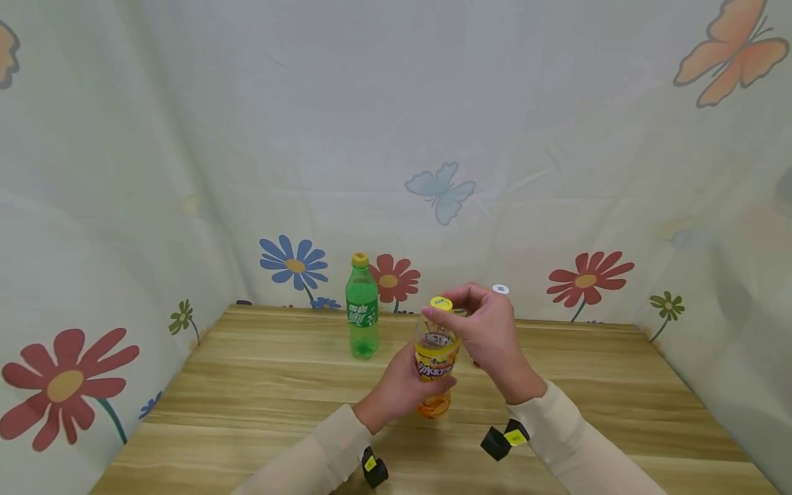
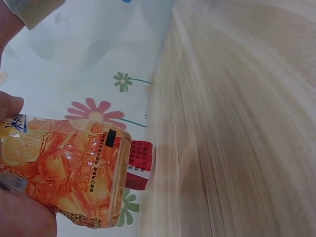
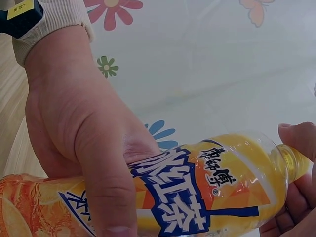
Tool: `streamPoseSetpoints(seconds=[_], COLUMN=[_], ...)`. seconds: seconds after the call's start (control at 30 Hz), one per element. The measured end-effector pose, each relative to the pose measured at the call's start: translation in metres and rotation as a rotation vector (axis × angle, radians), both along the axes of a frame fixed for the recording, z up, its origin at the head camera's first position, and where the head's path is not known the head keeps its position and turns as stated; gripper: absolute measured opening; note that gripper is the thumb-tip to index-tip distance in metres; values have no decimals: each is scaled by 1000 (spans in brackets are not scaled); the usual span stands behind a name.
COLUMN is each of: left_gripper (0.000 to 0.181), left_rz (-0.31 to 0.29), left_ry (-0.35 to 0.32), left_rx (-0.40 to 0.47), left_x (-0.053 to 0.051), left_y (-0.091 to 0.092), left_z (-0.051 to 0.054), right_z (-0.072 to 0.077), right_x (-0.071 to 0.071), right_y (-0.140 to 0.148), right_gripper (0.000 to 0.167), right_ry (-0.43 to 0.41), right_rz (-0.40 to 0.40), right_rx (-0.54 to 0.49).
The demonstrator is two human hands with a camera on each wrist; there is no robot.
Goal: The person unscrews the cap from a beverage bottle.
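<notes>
My left hand (image 1: 402, 385) grips the lower middle of an iced tea bottle (image 1: 436, 361), its fingers and thumb wrapped round the orange and yellow label. The bottle is nearly upright, and in the left wrist view its base hangs above the table. At its top, thumb and fingers of my right hand (image 1: 491, 333) pinch the yellow cap (image 1: 441, 303). The right wrist view shows the bottle's neck (image 3: 291, 160) between those fingertips. Whether the cap is loose on the neck, I cannot tell.
A green soda bottle (image 1: 361, 313) with a yellow cap stands farther back on the wooden table (image 1: 278, 385). Behind my right hand, mostly hidden, is another item with a white cap (image 1: 500, 289). A red-labelled item (image 2: 139, 165) shows past the tea bottle. Flowered curtains (image 1: 346, 124) surround the table.
</notes>
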State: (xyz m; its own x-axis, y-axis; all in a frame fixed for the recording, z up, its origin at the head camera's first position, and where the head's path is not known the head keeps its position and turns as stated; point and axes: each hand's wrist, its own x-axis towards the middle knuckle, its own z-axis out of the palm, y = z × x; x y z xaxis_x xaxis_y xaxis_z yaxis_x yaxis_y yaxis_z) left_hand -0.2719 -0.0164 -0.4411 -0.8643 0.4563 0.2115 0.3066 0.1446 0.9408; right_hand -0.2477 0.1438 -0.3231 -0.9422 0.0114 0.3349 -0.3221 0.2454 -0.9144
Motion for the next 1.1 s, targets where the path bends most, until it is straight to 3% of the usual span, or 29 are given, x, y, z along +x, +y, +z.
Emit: streamPoseSetpoints(seconds=[0.5, 0.87, 1.1], left_gripper=[60, 60, 60], left_rz=[-3, -8, -21], left_ry=[16, 8, 8], left_rx=[-20, -19, -21], left_x=[3, 1, 0], left_y=[-1, -2, -1], left_z=[5, 2, 2], right_z=[4, 0, 1], right_x=[-6, -17, -23], right_y=[10, 20, 28], right_gripper=[33, 25, 29], right_ry=[4, 36, 12], right_rz=[128, 304, 403], right_rx=[81, 96, 125])
